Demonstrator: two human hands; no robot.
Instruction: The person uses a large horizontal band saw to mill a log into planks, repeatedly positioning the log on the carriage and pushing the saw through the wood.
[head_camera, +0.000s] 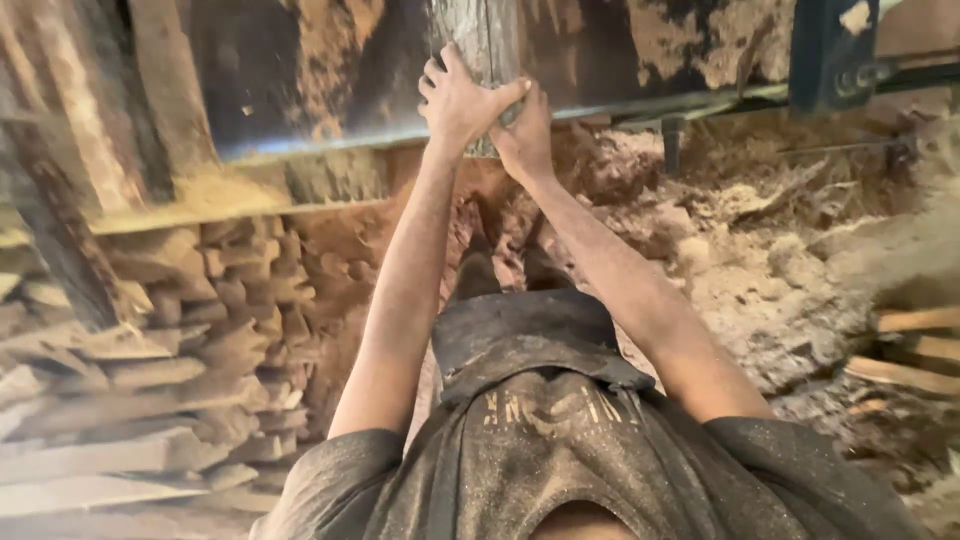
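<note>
Floor: heaped with sawdust (760, 260) and stacked offcuts (170, 360), below and left of the plank.
Plank (487, 40): grey, upright, long axis running straight away from the body.
Left hand (458, 98): closed over plank's near end.
Right hand (525, 135): gripping beside it, touching, equally near.

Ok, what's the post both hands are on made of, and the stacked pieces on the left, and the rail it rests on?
Post: looks like rough, grey weathered wood with lengthwise grain. Stacked pieces: sawn wood offcuts, pale and dusty, with square-cut ends. Rail: probably metal, given its straight shiny edge, though sawdust covers much of it.
</note>
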